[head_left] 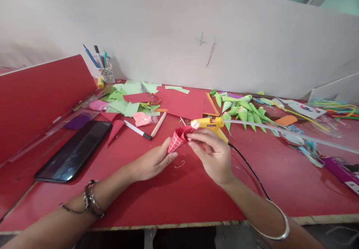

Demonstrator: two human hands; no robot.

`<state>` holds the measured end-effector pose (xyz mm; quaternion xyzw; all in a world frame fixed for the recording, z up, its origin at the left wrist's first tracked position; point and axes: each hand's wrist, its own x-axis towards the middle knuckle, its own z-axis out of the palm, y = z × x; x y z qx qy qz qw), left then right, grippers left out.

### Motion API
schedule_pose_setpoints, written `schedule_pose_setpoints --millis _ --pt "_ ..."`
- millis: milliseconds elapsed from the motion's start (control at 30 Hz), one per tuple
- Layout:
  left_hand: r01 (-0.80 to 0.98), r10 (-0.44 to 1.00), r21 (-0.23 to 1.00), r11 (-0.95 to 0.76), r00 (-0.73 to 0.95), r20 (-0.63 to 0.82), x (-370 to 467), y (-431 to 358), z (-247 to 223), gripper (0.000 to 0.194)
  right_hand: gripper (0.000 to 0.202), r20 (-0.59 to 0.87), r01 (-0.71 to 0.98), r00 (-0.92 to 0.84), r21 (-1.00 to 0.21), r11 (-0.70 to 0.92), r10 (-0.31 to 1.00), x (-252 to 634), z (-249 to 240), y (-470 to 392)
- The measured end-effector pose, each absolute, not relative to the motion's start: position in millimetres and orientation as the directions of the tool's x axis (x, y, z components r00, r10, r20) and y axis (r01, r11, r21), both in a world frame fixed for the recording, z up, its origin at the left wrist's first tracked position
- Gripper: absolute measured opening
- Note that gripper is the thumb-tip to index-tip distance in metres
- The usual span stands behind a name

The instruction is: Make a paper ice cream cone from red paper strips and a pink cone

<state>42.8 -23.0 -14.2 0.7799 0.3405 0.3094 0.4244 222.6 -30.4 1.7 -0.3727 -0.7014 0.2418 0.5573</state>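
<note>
A small red paper cone (177,141) with white grid lines is pinched between the thumb and fingers of my left hand (153,162), its open end tilted up to the right. My right hand (213,153) is at that opening, thumb and fingertips closed together at the rim. A pale pink lump (195,124) shows just above those fingertips; what they pinch is mostly hidden. Right behind my right hand lies a yellow glue gun (209,122) with a long clear glue stick (280,129) sticking out of its back.
Green paper cones (244,110) are heaped at the back right, green paper scraps (123,99) at the back left. A black phone (74,151), a marker (137,130) and a plain red cone (115,131) lie left. A dark cable (249,168) runs past my right forearm.
</note>
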Motion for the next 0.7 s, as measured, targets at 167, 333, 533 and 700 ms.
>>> schedule_pose_setpoints --millis 167,333,533,700 --pt "0.312 0.746 0.855 -0.413 0.655 0.121 42.3 -23.1 -14.6 0.038 0.025 0.646 0.274 -0.145 -0.702 0.658 0.75 223.1 2.2 -29.7" --pt "0.313 0.755 0.863 -0.397 0.646 0.113 41.8 -23.0 -16.0 0.036 0.024 0.646 0.26 -0.142 -0.707 0.658 0.75 222.7 0.8 -29.2" --pt "0.238 0.744 0.877 -0.418 0.643 0.18 42.8 -22.0 -13.7 0.042 0.028 0.622 0.227 -0.16 -0.732 0.642 0.766 223.4 -0.2 -30.6" --pt "0.242 0.741 0.877 -0.416 0.649 0.172 42.0 -21.2 -13.9 0.038 0.022 0.647 0.306 -0.158 -0.686 0.66 0.746 224.7 3.0 -29.4"
